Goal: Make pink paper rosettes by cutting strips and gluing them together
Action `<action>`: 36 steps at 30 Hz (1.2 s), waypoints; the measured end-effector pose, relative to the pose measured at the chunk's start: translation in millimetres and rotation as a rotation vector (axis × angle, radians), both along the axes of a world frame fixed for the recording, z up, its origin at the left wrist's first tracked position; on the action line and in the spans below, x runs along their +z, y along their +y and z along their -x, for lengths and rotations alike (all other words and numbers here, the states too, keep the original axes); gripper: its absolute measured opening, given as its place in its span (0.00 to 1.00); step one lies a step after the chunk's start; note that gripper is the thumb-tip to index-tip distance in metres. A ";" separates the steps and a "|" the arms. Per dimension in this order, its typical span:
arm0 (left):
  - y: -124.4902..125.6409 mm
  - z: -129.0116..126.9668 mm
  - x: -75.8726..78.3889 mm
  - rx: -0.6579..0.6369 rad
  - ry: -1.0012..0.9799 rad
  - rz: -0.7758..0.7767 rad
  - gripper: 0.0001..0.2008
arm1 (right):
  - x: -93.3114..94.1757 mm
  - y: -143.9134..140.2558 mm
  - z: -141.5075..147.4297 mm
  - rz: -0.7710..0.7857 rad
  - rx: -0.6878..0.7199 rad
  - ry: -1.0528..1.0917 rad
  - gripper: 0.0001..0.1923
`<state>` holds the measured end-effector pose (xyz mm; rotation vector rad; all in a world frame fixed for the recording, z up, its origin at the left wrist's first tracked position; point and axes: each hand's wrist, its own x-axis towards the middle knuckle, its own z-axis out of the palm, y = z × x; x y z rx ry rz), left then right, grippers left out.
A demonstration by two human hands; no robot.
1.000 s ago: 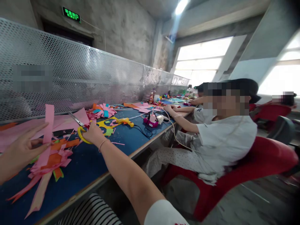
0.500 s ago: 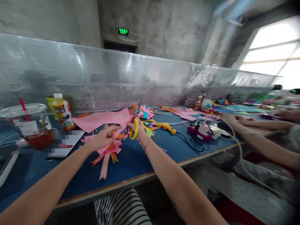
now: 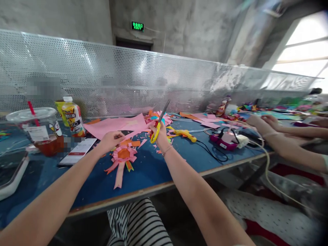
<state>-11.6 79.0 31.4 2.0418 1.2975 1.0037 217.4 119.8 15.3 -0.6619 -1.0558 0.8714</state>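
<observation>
My left hand (image 3: 112, 140) is closed, its thumb and fingers pinching one end of a pink paper strip (image 3: 135, 132). The strip stretches across to my right hand (image 3: 161, 136), whose fingers are at its other end. That hand is wrapped around the yellow handles of a pair of scissors (image 3: 155, 132), with the blades pointing up and away. Below my left hand lies a rosette of pleated pink paper (image 3: 123, 154) with an orange centre and paper ribbon tails. A large pink paper sheet (image 3: 112, 125) lies just behind my hands.
A yellow glue gun (image 3: 186, 134) with a black cord lies right of my hands, near a purple power strip (image 3: 222, 142). To the left stand a lidded drink cup (image 3: 38, 131), a bottle (image 3: 73, 118) and a phone (image 3: 78, 153). Another person's arms (image 3: 289, 145) rest at far right.
My hands have lifted off the rosette, which now shows more fully. The pink strip is drawn out between them, and the scissor blades tilt further right. The view has shifted slightly.
</observation>
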 end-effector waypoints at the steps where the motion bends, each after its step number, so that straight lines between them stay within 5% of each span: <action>1: 1.1 0.6 -0.6 0.011 0.005 0.001 0.13 | -0.3 1.1 -1.5 0.001 -0.021 -0.011 0.21; 14: 19.7 8.6 -9.1 0.116 -0.354 0.099 0.14 | -0.1 14.1 -16.3 0.021 -0.194 -0.062 0.24; 20: 17.4 9.7 -6.5 0.103 -0.545 0.148 0.16 | 2.3 10.0 -16.5 -0.105 -0.124 0.019 0.24; 29: 14.0 17.2 3.7 0.088 -0.754 0.234 0.17 | 7.9 3.3 -11.3 -0.077 0.004 0.276 0.24; 36: 17.4 20.5 2.3 0.161 -0.620 0.187 0.22 | 2.3 12.3 -15.7 -0.078 0.025 0.143 0.25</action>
